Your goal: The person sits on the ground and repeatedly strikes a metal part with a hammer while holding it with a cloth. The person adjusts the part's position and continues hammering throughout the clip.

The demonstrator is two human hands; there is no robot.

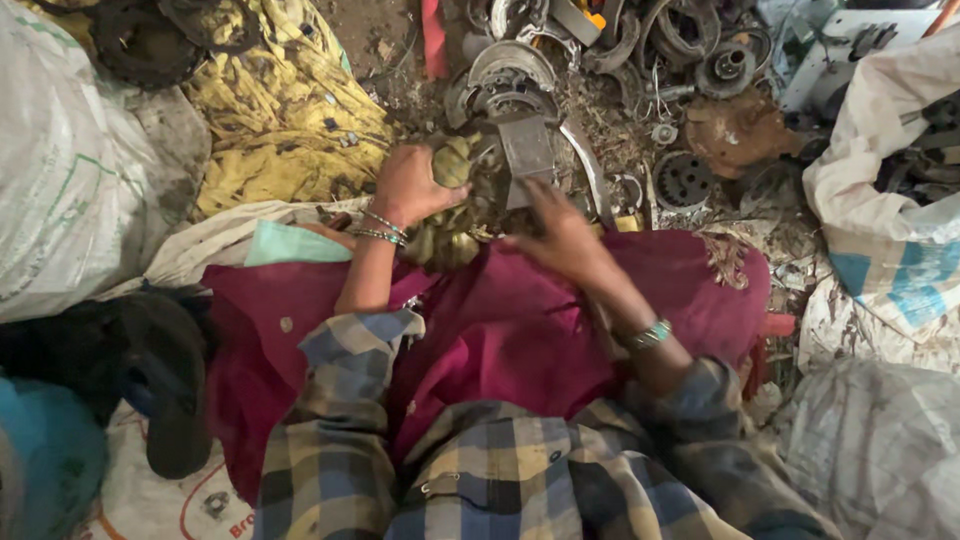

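Observation:
My left hand (408, 183) grips a dull, brass-coloured lump of metal scrap (452, 160) from its left side. Below it, more of the same crumpled scrap (445, 243) rests at the edge of the magenta cloth (520, 330) over my lap. My right hand (560, 235) reaches in from the right with fingers spread, touching the scrap just below a flat grey metal plate (527, 150). Both wrists wear bangles, and both arms are in checked sleeves.
Rusty rings, gears and discs (690, 175) litter the ground ahead. A stained yellow cloth (290, 110) lies at upper left, and white woven sacks sit at the left (70, 170) and right (890, 200). A dark shoe (165, 370) is at my left.

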